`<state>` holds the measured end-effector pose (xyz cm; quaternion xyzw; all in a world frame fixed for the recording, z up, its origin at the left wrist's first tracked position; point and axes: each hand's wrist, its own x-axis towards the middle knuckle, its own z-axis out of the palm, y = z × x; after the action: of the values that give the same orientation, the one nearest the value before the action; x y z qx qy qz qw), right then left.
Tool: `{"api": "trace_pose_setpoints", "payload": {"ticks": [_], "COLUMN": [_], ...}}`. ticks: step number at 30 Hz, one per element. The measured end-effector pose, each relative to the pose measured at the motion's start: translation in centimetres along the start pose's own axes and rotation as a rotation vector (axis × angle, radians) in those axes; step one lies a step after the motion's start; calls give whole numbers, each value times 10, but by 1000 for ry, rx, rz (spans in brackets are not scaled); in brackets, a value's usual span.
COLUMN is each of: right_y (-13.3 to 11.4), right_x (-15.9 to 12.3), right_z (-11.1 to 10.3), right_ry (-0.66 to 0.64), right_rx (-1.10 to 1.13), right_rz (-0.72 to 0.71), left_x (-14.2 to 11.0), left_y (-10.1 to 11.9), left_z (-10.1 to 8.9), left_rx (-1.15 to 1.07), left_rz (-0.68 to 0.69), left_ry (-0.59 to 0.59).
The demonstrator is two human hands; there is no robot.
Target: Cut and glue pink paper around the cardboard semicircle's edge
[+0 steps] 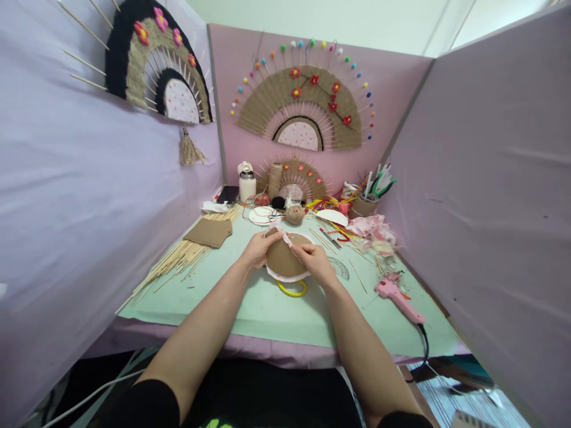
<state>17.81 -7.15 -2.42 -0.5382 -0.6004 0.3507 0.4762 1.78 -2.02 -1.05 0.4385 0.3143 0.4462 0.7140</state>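
Observation:
Between my hands is a round brown cardboard disc [285, 261] with a pale rim and a strip of pink-dotted white fabric [286, 239] along its far edge. My left hand [259, 248] grips the disc's left side, thumb on top near the fabric. At the right, my right hand [316, 261] has its fingers closed on the fabric by the edge. Below the disc, yellow scissor handles [292, 290] stick out on the green table cover; any blades are hidden. A clear protractor [339, 268] lies just right of my right hand.
A pink glue gun [401, 302] lies at the right with its cord over the front edge. Thin bamboo sticks [178, 255] and a cardboard piece [209, 232] are at the left. Behind stand a twine ball [295, 214], a white bottle [247, 185] and a tool holder [363, 206].

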Motion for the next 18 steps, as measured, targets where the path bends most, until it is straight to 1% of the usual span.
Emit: {"api": "trace_pose_setpoints", "payload": {"ticks": [3,6,8,9,12,14,15,18], "right_y": [-1,0,1,1,0,-2,-2,1], "right_x": [0,1,2,2,3,3,3,4], "right_z": [3,5,4,3,2,1,1,-1], "right_ry": [71,105,131,160,276,326,332,317], "right_rx": [-64,-79,-42,-5,115,159,166,196], "right_rz": [-98,-129,-97,-69,10,31,35,39], "left_x": [1,1,0,-1,-3,-4,-4,-4], "left_y": [-2,-1,2,2,0,-6,-10,-16], "left_z": [1,0,0,0,3,6,8,11], "left_rx": [-1,-3,-40,-73,-167,-170,-152,-156], "left_rz": [12,0,-13,-21,-92,-163,-167,-118], "left_ry": [21,28,6,-24,-173,-251,-263,-202]}}
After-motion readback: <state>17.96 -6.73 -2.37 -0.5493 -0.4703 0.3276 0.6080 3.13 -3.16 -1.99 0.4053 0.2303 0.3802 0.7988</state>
